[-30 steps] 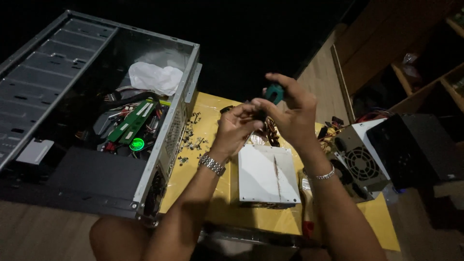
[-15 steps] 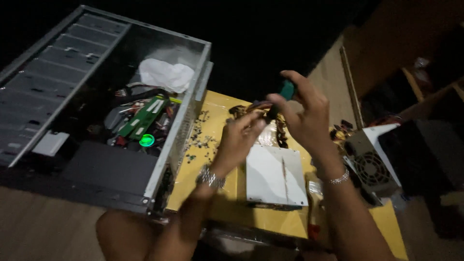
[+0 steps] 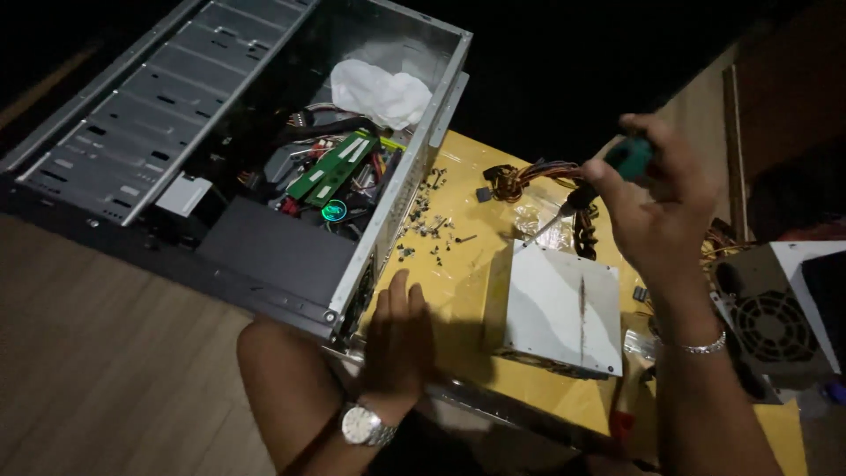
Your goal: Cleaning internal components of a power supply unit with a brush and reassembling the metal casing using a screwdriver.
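Bare yellow mat (image 3: pixel 458 291) between computer case (image 3: pixel 388 220) and metal box (image 3: pixel 560 308)

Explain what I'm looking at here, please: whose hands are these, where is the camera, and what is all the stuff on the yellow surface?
The one current picture comes from a camera worn on a person's head, looking down at their own two bare hands. The right hand grips a green-handled screwdriver, tip pointing down toward a grey metal box, a computer power supply. The left hand, with a wristwatch, rests flat and empty on the yellow surface. Small loose screws lie scattered there, beside a bundle of coloured wires. To the left lies an open computer case with a green circuit board inside. A second power supply with a fan sits at right.
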